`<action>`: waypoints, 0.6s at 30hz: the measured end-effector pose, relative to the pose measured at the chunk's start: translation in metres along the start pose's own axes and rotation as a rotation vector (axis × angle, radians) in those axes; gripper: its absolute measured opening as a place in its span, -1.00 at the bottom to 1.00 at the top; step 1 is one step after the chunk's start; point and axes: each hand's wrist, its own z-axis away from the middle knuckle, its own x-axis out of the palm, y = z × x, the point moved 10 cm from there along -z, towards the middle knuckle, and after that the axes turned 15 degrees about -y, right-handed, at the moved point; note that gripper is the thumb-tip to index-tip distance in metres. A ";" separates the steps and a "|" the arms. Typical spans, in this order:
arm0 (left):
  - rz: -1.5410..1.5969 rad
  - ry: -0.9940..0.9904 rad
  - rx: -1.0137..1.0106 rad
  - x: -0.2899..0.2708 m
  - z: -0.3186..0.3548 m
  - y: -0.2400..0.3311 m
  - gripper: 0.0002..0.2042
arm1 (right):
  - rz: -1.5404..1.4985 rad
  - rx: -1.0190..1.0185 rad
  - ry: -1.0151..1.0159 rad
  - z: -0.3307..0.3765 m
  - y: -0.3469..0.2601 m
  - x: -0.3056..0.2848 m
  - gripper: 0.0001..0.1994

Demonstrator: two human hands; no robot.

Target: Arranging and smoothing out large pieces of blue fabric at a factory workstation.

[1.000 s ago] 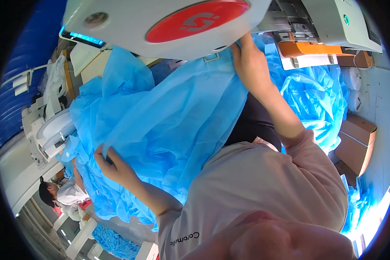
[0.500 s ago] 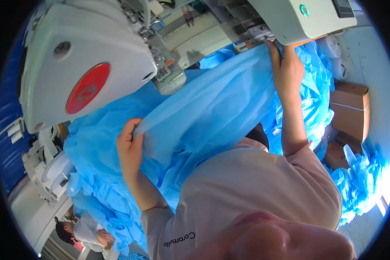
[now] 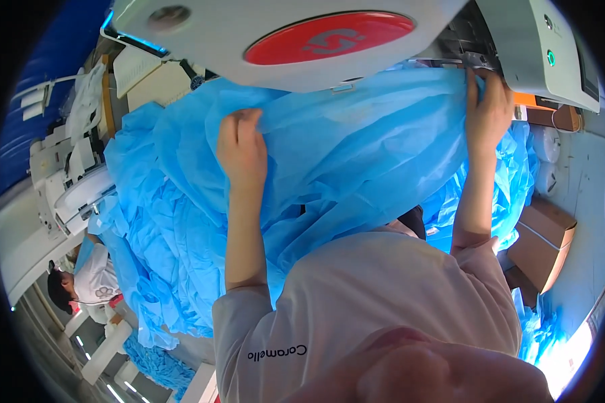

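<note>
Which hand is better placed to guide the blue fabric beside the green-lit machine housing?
Probably the right hand: it touches the blue fabric close beside that machine housing, while the left hand is farther left.

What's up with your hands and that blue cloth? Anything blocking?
Left hand: pinching wrinkled, spread-out blue fabric. Right hand: farther right, grip unclear. White machine head: hides part of far edge.
</note>
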 end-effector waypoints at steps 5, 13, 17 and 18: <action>0.057 -0.065 -0.034 0.002 -0.005 -0.008 -0.83 | 0.030 -0.029 -0.046 0.004 0.005 0.013 -0.85; 0.695 -0.632 -0.405 -0.016 0.092 -0.023 -0.88 | 0.053 -0.018 0.293 0.039 0.014 -0.035 -0.64; 0.430 -0.357 -0.604 -0.051 0.137 -0.083 -0.87 | -0.053 -0.128 0.255 0.036 -0.025 -0.038 -0.87; 0.089 -0.043 -0.545 -0.078 0.135 -0.092 -0.84 | -0.225 -0.206 0.187 0.027 -0.037 -0.032 -0.90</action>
